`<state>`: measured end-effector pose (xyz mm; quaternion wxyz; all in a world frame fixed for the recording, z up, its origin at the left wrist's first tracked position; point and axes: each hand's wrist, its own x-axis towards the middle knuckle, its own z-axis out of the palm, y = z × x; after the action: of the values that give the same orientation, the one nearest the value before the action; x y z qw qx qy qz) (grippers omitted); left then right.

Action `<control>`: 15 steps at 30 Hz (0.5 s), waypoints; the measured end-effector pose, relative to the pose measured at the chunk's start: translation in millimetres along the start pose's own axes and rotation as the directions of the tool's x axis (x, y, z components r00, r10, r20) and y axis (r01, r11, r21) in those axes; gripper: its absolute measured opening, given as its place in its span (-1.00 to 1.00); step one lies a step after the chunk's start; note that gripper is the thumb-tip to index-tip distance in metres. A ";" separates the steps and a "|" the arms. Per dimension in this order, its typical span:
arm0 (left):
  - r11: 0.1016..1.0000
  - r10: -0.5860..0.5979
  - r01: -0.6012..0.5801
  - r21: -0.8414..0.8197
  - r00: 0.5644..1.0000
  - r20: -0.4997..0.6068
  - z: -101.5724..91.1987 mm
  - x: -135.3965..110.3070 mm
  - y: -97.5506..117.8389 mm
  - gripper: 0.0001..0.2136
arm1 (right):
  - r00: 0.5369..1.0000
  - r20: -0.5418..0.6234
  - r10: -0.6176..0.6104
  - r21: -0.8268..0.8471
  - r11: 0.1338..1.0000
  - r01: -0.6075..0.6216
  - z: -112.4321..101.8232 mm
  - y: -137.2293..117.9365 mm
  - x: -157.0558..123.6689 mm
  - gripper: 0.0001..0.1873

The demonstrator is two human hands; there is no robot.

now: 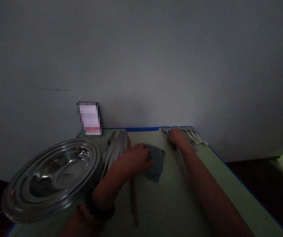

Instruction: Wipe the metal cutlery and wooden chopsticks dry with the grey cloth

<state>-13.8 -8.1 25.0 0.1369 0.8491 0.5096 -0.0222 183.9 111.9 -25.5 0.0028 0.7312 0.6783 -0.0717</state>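
Steel plates, stacked: I log them left of the left hand; knives between. Left fingers: thumb spread apart, touching grey cloth. Right hand, nearer the spoon: bowl just beyond its fingers, long axis pointing away; fingers curled, grip I cannot tell. Cutlery right of them.

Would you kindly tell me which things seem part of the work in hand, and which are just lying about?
Apparently in use:
cloth, at the left hand
spoon, at the right hand

Perhaps just lying about:
dishes
metal utensils beside them
chopsticks
screen
right-edge utensils
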 end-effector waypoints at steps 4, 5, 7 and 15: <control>1.000 0.004 -0.004 -0.010 1.000 -0.005 -0.7 -0.2 -0.4 -0.70 | 1.000 -0.010 0.015 0.014 1.000 -0.015 -1.5 -1.8 -1.4 -0.61; 1.000 0.004 -0.004 -0.009 1.000 -0.007 -0.8 -0.4 -0.6 -0.70 | 1.000 -0.013 0.022 0.015 1.000 -0.022 -1.5 -2.1 -1.7 -0.61; 1.000 0.000 0.000 -0.005 1.000 -0.008 -0.7 -0.6 -0.8 -0.70 | 0.999 -0.021 0.032 0.016 0.999 -0.032 -1.1 -2.8 -2.1 -0.60; 1.000 0.011 -0.010 -0.021 1.000 0.008 -2.7 0.5 -5.3 -0.64 | 0.999 -0.033 -0.021 0.018 1.000 0.022 -8.2 -6.2 -8.7 -0.61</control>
<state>-18.5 -4.7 26.4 0.1482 0.8502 0.5048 -0.0194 178.0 104.5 -15.9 -0.0155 0.7250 0.6854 -0.0659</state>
